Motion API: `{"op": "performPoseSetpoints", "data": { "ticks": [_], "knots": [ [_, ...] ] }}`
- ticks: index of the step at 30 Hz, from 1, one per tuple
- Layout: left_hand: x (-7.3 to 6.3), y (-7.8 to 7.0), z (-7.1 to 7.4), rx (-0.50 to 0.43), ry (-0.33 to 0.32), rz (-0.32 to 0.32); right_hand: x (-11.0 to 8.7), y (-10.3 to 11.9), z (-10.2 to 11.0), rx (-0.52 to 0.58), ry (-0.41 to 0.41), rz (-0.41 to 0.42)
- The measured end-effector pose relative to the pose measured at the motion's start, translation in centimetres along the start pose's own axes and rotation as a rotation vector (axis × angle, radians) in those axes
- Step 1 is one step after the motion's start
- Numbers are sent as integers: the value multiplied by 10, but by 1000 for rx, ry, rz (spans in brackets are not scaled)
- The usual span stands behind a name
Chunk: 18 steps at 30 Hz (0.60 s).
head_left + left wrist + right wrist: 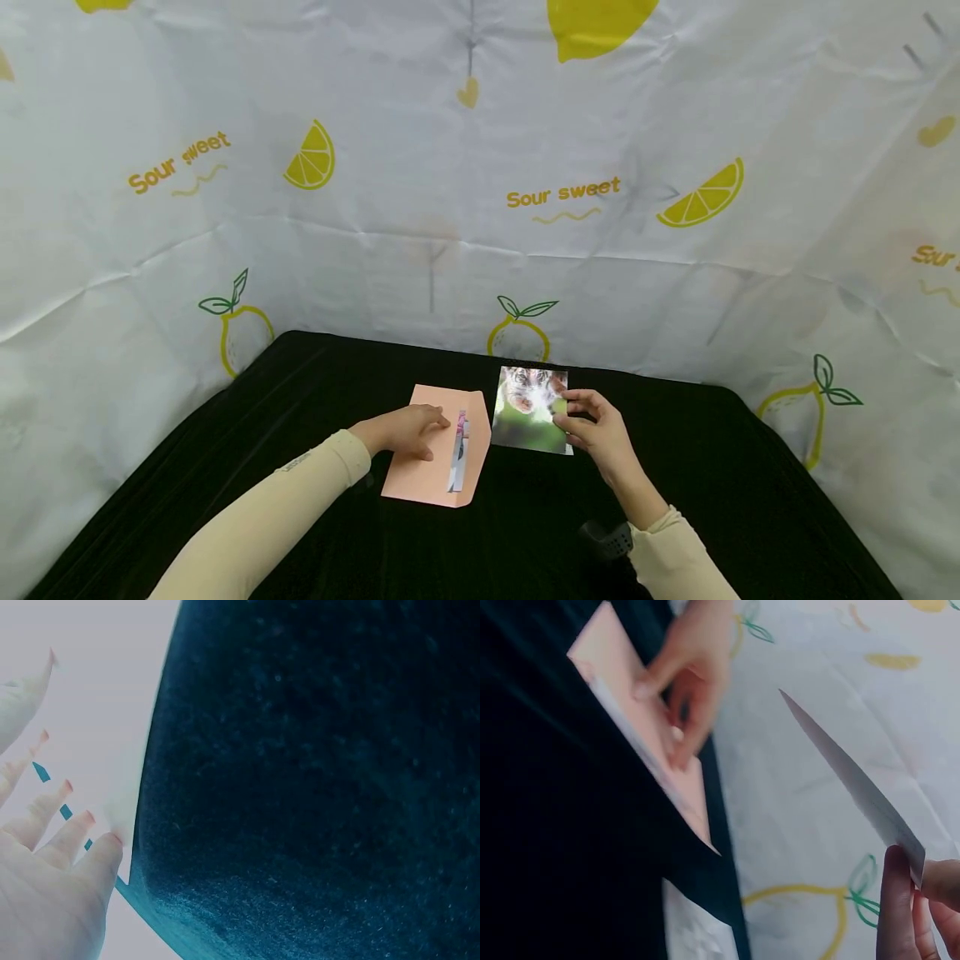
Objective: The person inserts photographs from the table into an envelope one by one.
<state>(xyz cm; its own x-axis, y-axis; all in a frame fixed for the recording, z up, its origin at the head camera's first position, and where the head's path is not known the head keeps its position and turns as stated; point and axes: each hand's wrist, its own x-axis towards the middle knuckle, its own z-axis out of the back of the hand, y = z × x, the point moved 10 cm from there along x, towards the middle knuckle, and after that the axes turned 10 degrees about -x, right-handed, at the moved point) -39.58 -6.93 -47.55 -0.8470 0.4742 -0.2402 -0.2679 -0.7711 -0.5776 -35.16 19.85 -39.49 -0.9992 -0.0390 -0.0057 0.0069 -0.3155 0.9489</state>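
Note:
A pink envelope (420, 479) lies on the dark cloth, its flap turned to the right. From its opening sticks out a narrow strip of a printed card (457, 467). My left hand (405, 429) rests on the envelope, fingers spread and fingertips touching the paper. To the right, my right hand (596, 433) pinches a photo card (517, 425) by its right edge, thumb against fingers. An animal's face on green is printed on it, with a bright glare across the middle. Seen nearly edge-on in the right wrist view, the photo card (855, 787) is raised.
Black velvety cloth (525, 533) covers the table. A white curtain (405, 208) printed with lemons hangs behind and at both sides. Under the photo card's lower right corner shows a small white edge (570, 450). A dark strap (618, 540) sits at my right wrist.

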Motion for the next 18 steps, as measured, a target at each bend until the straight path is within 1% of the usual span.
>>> {"op": "performPoseSetpoints", "data": {
  "ticks": [7, 13, 18],
  "knots": [
    [1, -2, 1, 12, 8, -2, -2, -13, -29, 1, 17, -21],
    [0, -3, 2, 23, 17, -7, -2, -24, -46, -77, 13, -20],
    [0, -4, 2, 29, 15, -21, -2, -31, -56, -145, -4, -16]
  ]
}}
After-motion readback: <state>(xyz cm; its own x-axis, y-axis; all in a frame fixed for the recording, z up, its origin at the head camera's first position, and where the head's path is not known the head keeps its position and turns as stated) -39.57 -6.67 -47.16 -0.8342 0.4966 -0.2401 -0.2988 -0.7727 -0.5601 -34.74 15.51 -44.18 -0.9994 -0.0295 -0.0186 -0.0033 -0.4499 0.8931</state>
